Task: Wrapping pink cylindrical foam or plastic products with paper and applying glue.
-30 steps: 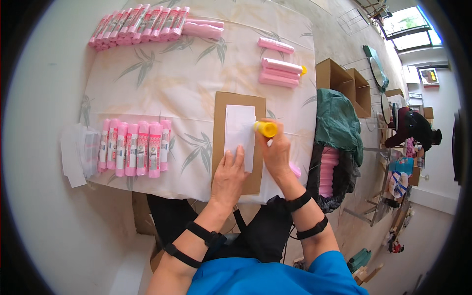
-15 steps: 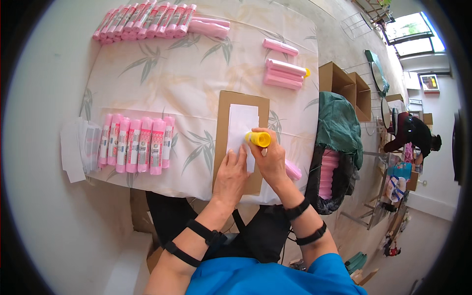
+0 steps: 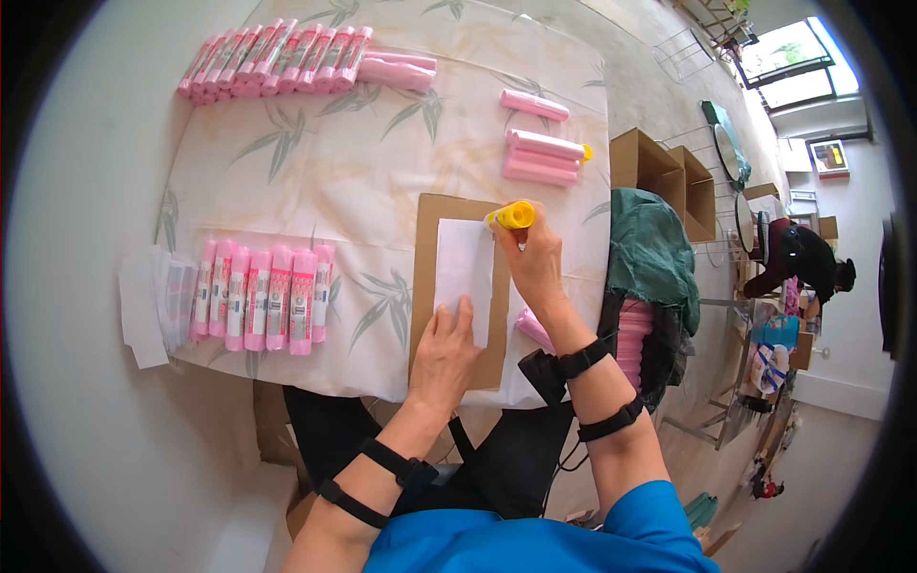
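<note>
A brown cardboard sheet (image 3: 430,286) lies on the table in front of me with a white paper label (image 3: 465,267) on it. My left hand (image 3: 444,353) presses flat on the lower part of the label. In my right hand (image 3: 535,263) is a yellow glue stick (image 3: 513,215), its tip at the label's top right corner. A pink tube (image 3: 530,328) lies partly hidden under my right wrist.
A row of several labelled pink tubes (image 3: 258,296) lies left of the cardboard, beside a stack of white labels (image 3: 153,301). More pink tubes (image 3: 277,62) lie at the far left, and others (image 3: 543,158) far right. Cardboard boxes (image 3: 669,177) and a green cloth (image 3: 654,248) stand to the right. A person (image 3: 798,258) works further off.
My right hand has run the glue stick over the label, down toward me and back up to the top right corner. My left hand stays on the label's lower part.
</note>
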Demonstrator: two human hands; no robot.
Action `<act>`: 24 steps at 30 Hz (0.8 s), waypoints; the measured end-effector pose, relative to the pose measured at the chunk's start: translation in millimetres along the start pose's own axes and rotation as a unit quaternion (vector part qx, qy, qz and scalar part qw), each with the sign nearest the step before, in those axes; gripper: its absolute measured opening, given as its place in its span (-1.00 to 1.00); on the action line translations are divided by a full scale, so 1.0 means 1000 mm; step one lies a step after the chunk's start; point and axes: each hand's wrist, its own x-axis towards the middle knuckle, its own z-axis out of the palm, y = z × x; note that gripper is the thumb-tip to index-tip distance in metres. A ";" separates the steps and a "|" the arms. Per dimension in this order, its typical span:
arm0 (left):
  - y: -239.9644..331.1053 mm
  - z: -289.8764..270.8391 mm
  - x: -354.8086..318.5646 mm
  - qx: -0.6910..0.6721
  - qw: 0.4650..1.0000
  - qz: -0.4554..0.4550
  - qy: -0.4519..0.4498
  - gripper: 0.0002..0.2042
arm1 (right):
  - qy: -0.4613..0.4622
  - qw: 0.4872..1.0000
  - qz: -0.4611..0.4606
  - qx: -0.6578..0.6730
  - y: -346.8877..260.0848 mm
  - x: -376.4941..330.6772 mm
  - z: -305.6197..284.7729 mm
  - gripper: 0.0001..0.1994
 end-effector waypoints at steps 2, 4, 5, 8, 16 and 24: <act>-0.005 0.001 -0.003 0.005 1.000 -0.013 -0.010 -0.32 | 0.007 0.999 0.011 0.042 -0.014 -0.003 -0.002 -0.73; -0.004 0.002 -0.004 0.006 0.999 -0.026 -0.019 -0.32 | -0.036 0.998 0.006 0.048 -0.011 -0.033 -0.001 -0.73; -0.003 0.002 -0.003 0.020 0.999 -0.019 -0.018 -0.32 | -0.074 0.996 0.006 0.049 -0.010 -0.040 -0.001 -0.73; 0.005 -0.001 0.005 0.021 1.000 -0.002 -0.023 -0.31 | -0.016 1.000 -0.019 0.006 0.010 -0.011 -0.001 -0.73; -0.004 -0.002 -0.001 -0.087 0.996 -0.031 -0.006 -0.31 | -0.058 0.995 -0.037 0.066 -0.028 -0.036 0.011 -0.66; -0.008 -0.002 0.000 -0.008 1.000 0.006 -0.019 -0.56 | -0.021 0.998 -0.044 0.044 -0.025 -0.001 0.027 -0.64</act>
